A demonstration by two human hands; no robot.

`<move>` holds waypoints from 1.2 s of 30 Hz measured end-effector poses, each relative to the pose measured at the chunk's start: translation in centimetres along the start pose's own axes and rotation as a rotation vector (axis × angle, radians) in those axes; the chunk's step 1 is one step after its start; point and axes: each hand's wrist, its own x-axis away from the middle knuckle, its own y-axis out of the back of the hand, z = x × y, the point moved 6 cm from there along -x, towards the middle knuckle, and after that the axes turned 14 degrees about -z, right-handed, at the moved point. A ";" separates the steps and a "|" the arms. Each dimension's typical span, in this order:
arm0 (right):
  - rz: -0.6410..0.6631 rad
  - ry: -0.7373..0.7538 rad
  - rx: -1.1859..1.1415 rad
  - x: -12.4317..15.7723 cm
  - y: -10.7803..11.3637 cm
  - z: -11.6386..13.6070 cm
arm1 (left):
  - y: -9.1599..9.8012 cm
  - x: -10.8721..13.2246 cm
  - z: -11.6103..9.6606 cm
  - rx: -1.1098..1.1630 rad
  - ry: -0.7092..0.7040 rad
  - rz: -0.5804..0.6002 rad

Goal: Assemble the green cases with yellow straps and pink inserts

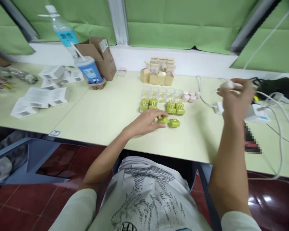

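My left hand (146,123) rests on the pale table (106,112), its fingers curled around a small green heart-shaped case (162,120). A second green case (174,123) lies just to its right. Behind them stand several more green cases (170,108) in rows, with clear plastic lids (159,94) and a few pink round pieces (189,97) behind those. My right hand (234,98) is raised over the right side of the table, blurred, pinching a small white object (227,84) between its fingertips.
Small tan cardboard boxes (159,74) stand at the back. A blue cup with a straw (89,69), a water bottle (62,30) and an open brown carton (101,56) are at left, with white boxes (50,96). White cables (276,109) and a white device (255,114) lie right.
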 end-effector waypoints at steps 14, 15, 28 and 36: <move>0.904 -0.046 -0.591 15.2 2.2 16.5 | 2.7 -0.4 -0.1 0.646 0.087 -0.248; 0.918 -0.029 -0.590 15.2 2.3 16.6 | 2.6 -0.4 -0.3 0.659 0.079 -0.243; 0.887 0.237 -0.445 14.8 2.5 16.9 | 2.1 -0.3 -0.4 0.657 0.088 -0.276; 0.814 0.267 -0.424 15.1 2.3 17.1 | 2.2 -0.5 -0.4 0.623 0.047 -0.300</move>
